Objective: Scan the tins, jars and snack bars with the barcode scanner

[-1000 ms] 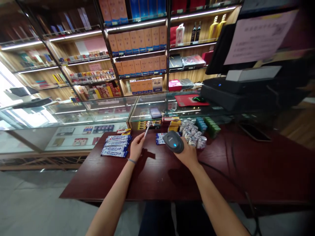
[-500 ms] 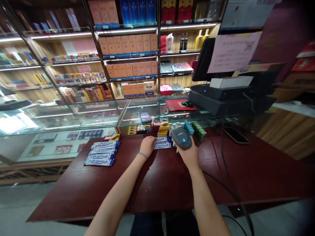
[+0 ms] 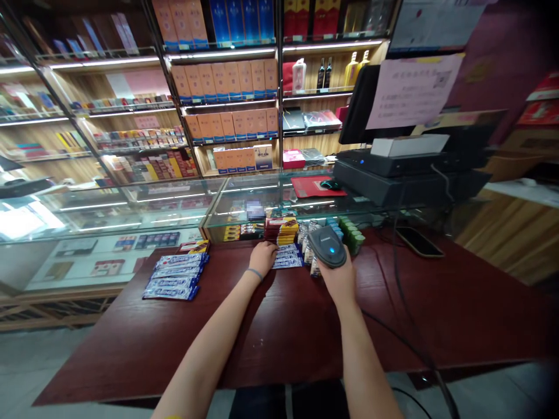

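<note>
Right hand (image 3: 338, 278) grips scanner (image 3: 328, 247) — left hand (image 3: 262, 258) closed on blue packets (image 3: 287, 256).

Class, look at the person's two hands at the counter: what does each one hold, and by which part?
The right hand grips a barcode scanner by its handle, under the head. The left hand rests on blue-and-white packets; whether it grips one cannot be told.

Dark scanner (image 3: 328, 247) with blue light, held above flat blue-white packets (image 3: 288, 256).

Shop, stocked shelves (image 3: 227, 81), till (image 3: 393, 169) (glass counter (image 3: 174, 201))
</note>
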A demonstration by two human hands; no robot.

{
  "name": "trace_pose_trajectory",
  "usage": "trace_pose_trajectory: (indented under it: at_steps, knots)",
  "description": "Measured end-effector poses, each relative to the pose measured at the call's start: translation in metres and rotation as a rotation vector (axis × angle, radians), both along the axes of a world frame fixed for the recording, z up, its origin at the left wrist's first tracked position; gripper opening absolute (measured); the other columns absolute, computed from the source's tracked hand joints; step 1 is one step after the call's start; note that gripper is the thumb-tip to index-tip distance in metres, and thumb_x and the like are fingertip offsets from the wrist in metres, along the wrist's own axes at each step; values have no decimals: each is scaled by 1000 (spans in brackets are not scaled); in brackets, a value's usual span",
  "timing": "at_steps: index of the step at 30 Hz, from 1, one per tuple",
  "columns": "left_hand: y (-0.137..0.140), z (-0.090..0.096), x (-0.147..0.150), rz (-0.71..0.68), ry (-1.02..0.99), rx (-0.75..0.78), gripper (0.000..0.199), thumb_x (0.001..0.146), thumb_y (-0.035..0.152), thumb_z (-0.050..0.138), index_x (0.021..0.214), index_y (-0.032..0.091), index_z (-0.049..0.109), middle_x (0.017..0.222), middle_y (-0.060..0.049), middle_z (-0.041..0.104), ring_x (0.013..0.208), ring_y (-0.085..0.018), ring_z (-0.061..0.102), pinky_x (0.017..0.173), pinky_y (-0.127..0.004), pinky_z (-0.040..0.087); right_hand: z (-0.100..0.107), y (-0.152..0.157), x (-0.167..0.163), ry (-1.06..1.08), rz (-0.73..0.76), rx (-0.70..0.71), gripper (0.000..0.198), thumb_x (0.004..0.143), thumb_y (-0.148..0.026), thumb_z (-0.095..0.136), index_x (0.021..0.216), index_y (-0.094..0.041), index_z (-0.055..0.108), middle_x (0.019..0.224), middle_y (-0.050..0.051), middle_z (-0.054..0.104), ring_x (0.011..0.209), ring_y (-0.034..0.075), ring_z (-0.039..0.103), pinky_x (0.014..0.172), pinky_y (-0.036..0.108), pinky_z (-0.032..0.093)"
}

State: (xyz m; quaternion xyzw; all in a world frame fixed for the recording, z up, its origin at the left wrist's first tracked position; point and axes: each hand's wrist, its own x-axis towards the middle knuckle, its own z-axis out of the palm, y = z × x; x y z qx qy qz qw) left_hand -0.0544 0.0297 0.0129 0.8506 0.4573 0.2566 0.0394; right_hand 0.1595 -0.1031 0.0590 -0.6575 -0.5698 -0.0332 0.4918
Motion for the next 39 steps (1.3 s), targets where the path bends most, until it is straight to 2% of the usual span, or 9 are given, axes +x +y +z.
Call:
trace_pose_trajectory:
  at_steps: [4, 9, 15, 18, 21, 25, 30, 33, 39]
  knots:
    - [-11, 10, -28, -7, -86, 63, 25, 91, 18, 53, 108, 19, 71, 107, -10, 70, 102, -23, 62, 94, -38, 49, 4, -1, -16, 112, -79, 27, 42, 77, -47, 64, 111, -22, 57, 85, 11, 73, 75, 28, 70, 60, 33, 51]
    - [-40, 23, -103, 98, -122, 137, 27, 93, 20, 51, 115, 21, 66, 109, -8, 68, 104, -23, 61, 95, -37, 48, 2, -2, -31, 78, -38, 1, 50, 74, -50, 67, 113, -19, 59, 84, 12, 72, 75, 30, 69, 61, 36, 51]
    - [-92, 27, -212, 213, -81, 160, 25, 95, 26, 50, 117, 22, 62, 111, -8, 64, 107, -24, 58, 96, -40, 47, -6, -3, -57, -16, 141, 82, 40, 79, -43, 61, 111, -19, 61, 92, 13, 72, 89, 29, 69, 72, 36, 52]
    - [-116, 24, -256, 266, -24, 151, 26, 95, 27, 50, 119, 24, 60, 114, -8, 62, 110, -24, 57, 98, -40, 47, -11, -6, -70, -53, 226, 50, 35, 79, -42, 61, 106, -20, 61, 82, 10, 72, 83, 29, 70, 68, 35, 52]
    - [-134, 17, -286, 315, 28, 137, 28, 94, 26, 50, 120, 25, 60, 117, -8, 61, 111, -24, 57, 99, -40, 46, -18, -9, -85, -112, 304, -8, 36, 77, -41, 63, 107, -22, 60, 79, 7, 73, 73, 27, 71, 61, 32, 50]
    - [-144, 3, -308, 364, 52, 123, 30, 92, 23, 52, 122, 24, 60, 121, -10, 61, 113, -25, 57, 101, -42, 46, -26, -13, -107, -242, 390, -12, 38, 73, -36, 62, 109, -24, 61, 71, 2, 72, 63, 26, 70, 54, 30, 46]
    - [-143, -8, -316, 443, 21, 77, 39, 90, 21, 56, 129, 24, 58, 133, -12, 57, 124, -27, 53, 107, -49, 41, -30, -19, -124, -369, 556, -19, 40, 73, -29, 59, 113, -23, 61, 72, 1, 72, 65, 24, 70, 56, 28, 45]
    - [-142, -8, -316, 440, 19, 53, 32, 91, 22, 55, 122, 25, 63, 128, -10, 61, 121, -26, 55, 108, -51, 38, -31, -21, -127, -405, 604, -12, 39, 75, -28, 59, 113, -21, 60, 74, 2, 73, 67, 24, 71, 57, 28, 45]
    - [-144, -1, -311, 405, 74, 106, 22, 92, 27, 57, 110, 25, 69, 107, -8, 65, 107, -23, 58, 108, -48, 37, -27, -23, -126, -389, 578, -23, 34, 75, -30, 59, 108, -22, 61, 72, 1, 72, 65, 24, 71, 55, 28, 44]
